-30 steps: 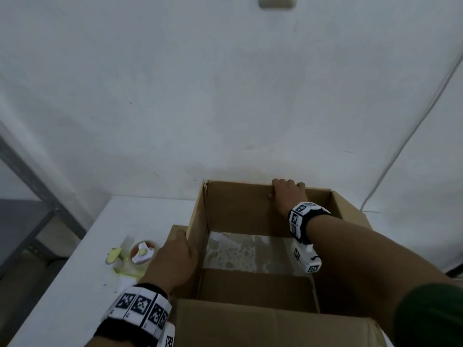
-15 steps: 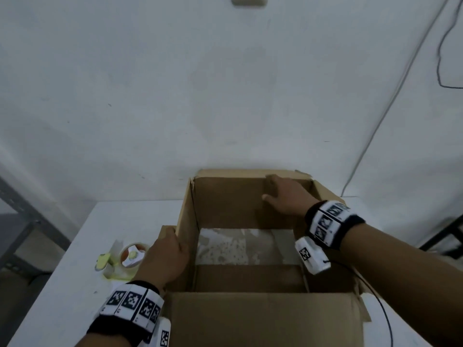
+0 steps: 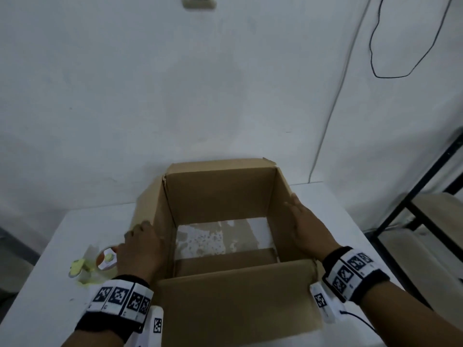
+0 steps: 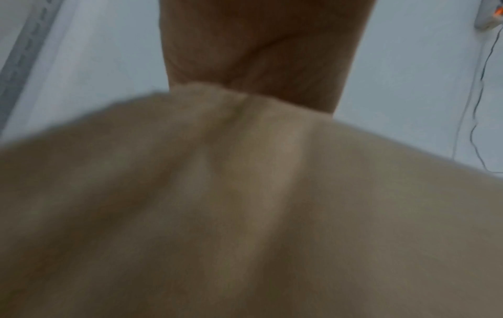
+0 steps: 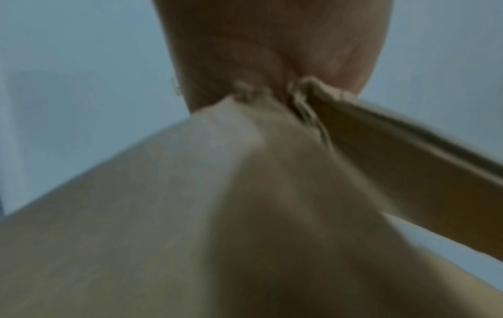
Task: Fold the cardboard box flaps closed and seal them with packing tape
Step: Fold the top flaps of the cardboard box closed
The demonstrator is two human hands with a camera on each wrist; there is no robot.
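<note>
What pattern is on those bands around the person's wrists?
Black-and-white square code markers on black wristbands, clearest in the head view.

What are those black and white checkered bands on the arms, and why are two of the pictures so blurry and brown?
A person is closing a cardboard box, and the bands carry small cameras. The big clear picture comes from a camera on the person's head, looking down. The two blurry ones come from cameras on the wrists, so close to the cardboard that you mostly see brown. The left hand rests on the box's left side flap, and the right hand lies flat on the right side flap. The box stands open on a white table. A tape roll lies beside the left hand, not yet picked up.
</note>
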